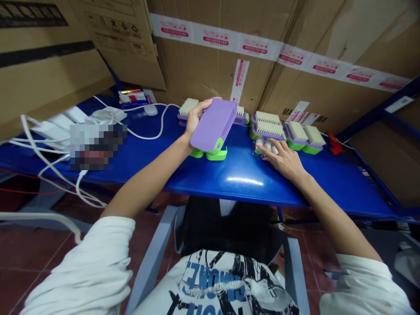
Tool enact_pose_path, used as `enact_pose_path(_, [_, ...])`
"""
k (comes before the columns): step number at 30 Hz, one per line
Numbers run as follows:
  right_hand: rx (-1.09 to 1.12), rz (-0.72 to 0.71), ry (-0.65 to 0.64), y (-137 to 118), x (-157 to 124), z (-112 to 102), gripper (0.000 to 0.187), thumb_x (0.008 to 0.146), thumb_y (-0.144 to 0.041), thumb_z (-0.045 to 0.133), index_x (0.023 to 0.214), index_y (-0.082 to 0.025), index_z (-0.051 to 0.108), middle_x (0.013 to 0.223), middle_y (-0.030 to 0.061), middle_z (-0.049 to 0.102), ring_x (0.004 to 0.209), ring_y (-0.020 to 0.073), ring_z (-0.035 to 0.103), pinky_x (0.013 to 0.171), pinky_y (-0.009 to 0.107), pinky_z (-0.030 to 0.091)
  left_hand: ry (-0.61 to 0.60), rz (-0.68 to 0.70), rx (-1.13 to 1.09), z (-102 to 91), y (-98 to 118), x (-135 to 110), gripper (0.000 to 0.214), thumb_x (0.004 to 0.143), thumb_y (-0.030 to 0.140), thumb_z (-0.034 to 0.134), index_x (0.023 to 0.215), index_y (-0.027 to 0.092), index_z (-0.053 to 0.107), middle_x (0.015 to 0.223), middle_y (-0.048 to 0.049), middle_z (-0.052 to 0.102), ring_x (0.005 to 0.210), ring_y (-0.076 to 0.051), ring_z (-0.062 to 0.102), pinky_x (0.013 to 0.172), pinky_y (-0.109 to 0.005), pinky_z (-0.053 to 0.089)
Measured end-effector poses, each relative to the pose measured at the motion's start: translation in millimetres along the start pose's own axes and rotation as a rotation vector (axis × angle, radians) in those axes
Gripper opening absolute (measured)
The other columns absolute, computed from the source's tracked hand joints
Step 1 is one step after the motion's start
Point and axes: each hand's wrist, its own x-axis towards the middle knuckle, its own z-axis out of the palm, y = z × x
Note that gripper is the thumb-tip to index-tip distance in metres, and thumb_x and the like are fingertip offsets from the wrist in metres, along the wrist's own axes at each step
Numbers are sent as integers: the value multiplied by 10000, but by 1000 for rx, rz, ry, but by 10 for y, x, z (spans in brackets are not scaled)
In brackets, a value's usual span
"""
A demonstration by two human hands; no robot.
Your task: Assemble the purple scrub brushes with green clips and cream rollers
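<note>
My left hand (196, 117) is closed on the left edge of a flat purple plastic piece (215, 124), tilted above the table, with a bright green part (216, 148) at its lower end. It looks like the back of a scrub brush, but no bristles show on it. Just below it is a green curved piece (217, 155). My right hand (285, 159) reaches over the table, fingers stretched out and touching small whitish cylinders (259, 147) in what looks like clear wrapping. Behind that hand stand purple and green brushes (269, 128), cream bristles up.
More bristle brushes (298, 132) stand at the right, near a red object (335, 143). White cables and a power strip (110, 114) crowd the left side of the blue table (183, 175). Tall cardboard (210, 65) walls the back. A grey chair arm (157, 253) is below.
</note>
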Motion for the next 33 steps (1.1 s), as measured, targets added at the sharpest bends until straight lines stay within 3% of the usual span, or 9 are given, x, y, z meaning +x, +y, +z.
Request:
enact_pose_path(6, [53,27,49,68,43,92,536,1194,-437,491,1718,-394,599,1691,228,524,1469,447,573,1039,628,695,-20,-34,-49,-35,14,15,304,997,329,790,1297,285,811,1047,3,875,1074,-250,852,991,-355,683])
enact_pose_path(12, [70,20,15,105,93,132,572,1189,-438,490,1753,-369,557,1694,236,480,1500,462,539,1127,673,643,-6,-11,39,3,13,-13,163,1037,340,729,1123,244,830,1029,-10,865,1085,-237,833,904,-290,672])
enact_pose_path(16, [84,-19,72,148,17,107,669,1168,-473,542,1817,-348,443,1743,240,399,1562,488,484,1199,724,589,-16,14,56,-12,7,16,183,1055,346,680,1089,244,828,1036,-1,863,1067,-222,827,873,-284,664])
enact_pose_path(22, [130,56,95,229,-72,121,779,1138,-441,597,1847,-219,362,1716,312,418,1558,552,475,1122,760,632,8,-5,27,-28,8,34,210,1060,359,682,1167,252,827,1007,-2,865,1087,-242,832,909,-310,674])
enact_pose_path(28, [170,85,149,313,-7,248,782,1135,-465,608,1833,-232,345,1667,291,474,1543,511,511,1206,763,586,2,-22,42,39,-12,-28,196,1081,320,665,1079,224,836,1000,-3,856,964,-206,815,875,-298,647])
enact_pose_path(33, [166,118,126,306,7,332,718,1138,-459,579,1795,-224,408,1645,299,501,1504,518,547,1086,739,666,-15,-55,23,60,-22,-51,219,1081,282,637,1050,220,845,955,6,848,866,-186,796,799,-297,625])
